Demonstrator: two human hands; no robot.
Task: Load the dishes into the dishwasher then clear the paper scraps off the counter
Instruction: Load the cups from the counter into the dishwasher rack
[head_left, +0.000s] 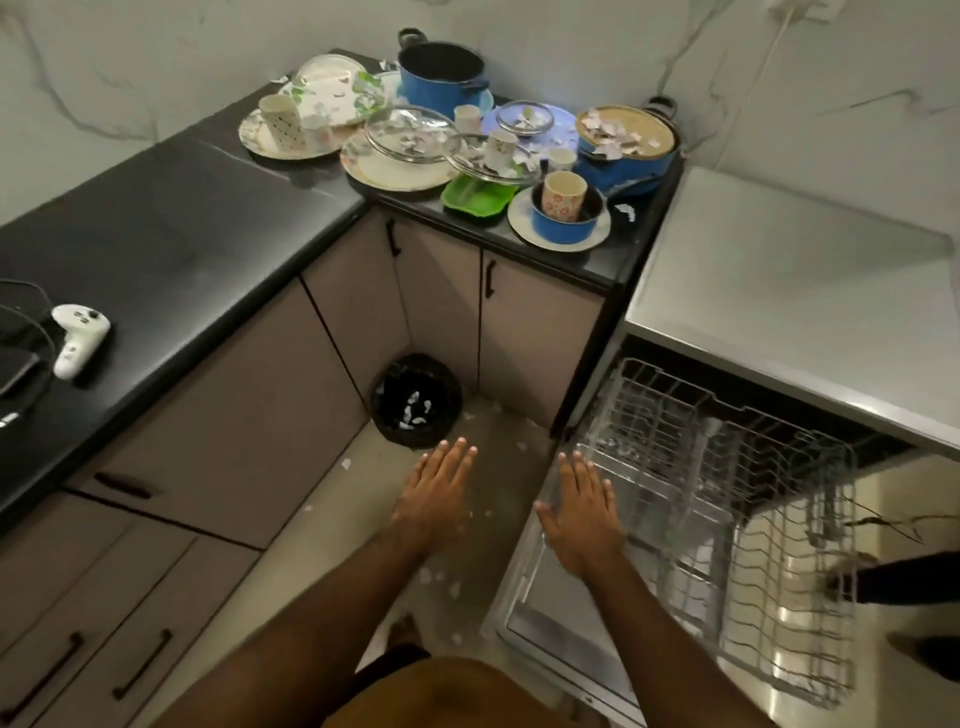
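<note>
Loading not yet begun, dishes (395, 174) untouched on counter (182, 208)
Heaped at upper centre with paper scraps (618, 132) over them, likely awaiting loading; below, bin (415, 400) kept close for scraps; lower centre, left hand (439, 499) and right hand (582, 514) flat, fingers straight, grasping nothing; right of frame, rack (727, 493) pulled out, ready to receive.

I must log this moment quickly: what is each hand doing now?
Left hand: open, fingers straight, holding nothing.
Right hand: open, fingers straight, holding nothing.

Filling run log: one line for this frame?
left hand grip open | right hand grip open | dishes, scraps on counter | rack pulled out, unloaded
</note>
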